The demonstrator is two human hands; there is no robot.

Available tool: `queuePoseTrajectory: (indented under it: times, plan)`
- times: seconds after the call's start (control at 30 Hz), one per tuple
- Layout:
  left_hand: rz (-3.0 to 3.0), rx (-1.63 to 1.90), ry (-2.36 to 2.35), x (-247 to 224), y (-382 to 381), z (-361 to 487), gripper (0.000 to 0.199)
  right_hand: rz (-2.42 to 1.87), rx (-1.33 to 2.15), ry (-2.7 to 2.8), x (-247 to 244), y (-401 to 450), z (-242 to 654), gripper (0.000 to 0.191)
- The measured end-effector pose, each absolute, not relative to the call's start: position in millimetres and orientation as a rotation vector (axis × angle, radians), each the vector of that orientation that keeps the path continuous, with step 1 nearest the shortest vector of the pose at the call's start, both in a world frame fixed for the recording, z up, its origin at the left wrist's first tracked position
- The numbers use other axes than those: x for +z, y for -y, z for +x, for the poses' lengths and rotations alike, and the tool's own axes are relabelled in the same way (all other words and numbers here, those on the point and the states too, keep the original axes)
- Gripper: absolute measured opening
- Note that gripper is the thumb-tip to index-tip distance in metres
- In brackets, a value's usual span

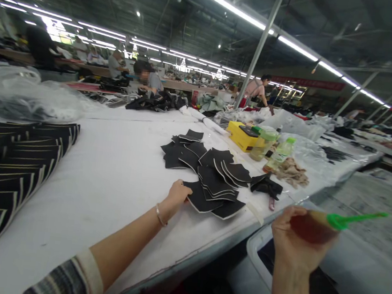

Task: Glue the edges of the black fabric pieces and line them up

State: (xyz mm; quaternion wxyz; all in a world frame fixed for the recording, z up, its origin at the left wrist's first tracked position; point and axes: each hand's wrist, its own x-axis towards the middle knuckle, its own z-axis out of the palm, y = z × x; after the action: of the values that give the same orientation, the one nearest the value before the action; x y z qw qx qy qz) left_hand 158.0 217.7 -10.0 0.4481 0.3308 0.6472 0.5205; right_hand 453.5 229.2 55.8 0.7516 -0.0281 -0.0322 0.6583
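My left hand (177,196) pinches the near left corner of a black fabric piece (200,198) with a pale edge. That piece lies at the front of a loose heap of similar black pieces (186,153) on the white table. Off to the right, past the table's edge, my right hand (294,243) is wrapped round a squeeze bottle (314,226) holding reddish-brown liquid. The bottle is tilted on its side, its long green nozzle (359,220) pointing right. A bracelet circles my left wrist.
Overlapping rows of black pieces (12,168) cover the table's left side. Behind the heap stand a yellow box (241,135), a green-capped bottle (282,154) and a crumpled beige cloth (292,173). A white bin (255,248) sits below the table edge. People work farther back.
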Motion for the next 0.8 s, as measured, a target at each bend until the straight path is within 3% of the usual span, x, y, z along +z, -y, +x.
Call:
queuePoseTrajectory:
  times: [0.1,0.2,0.33,0.43,0.5,0.6,0.7,0.8]
  plan:
    - [0.831,1.326,-1.651,2.6,-179.5,109.8,0.022,-0.09,1.651,-0.038,49.2,-223.8,440.3,0.051]
    - [0.972,1.145,-1.686,40.1,-131.5,50.1,0.025,-0.132,1.838,-0.024,40.7,-222.5,417.5,0.064]
    - [1.374,0.529,-1.879,100.9,-86.7,7.9,0.023,-0.193,1.975,0.063,37.6,-226.7,373.2,0.065]
    - [1.783,0.034,-2.068,117.9,-78.8,16.6,0.025,-0.282,2.023,0.091,48.0,-228.0,335.9,0.063]
    - [2.014,-0.093,-2.094,108.5,-80.3,34.4,0.028,-0.319,2.027,0.12,58.5,-226.2,314.7,0.063]
    - [2.244,0.042,-1.94,72.6,-79.5,62.6,0.048,-0.342,1.993,0.201,70.4,-221.9,293.6,0.061]
    - [2.013,0.249,-2.144,33.3,-69.9,76.3,0.05,-0.345,1.917,0.318,71.1,-220.5,283.9,0.058]
    - [1.772,0.187,-2.374,11.6,-57.9,72.1,0.057,-0.381,1.875,0.406,64.2,-223.4,279.2,0.056]
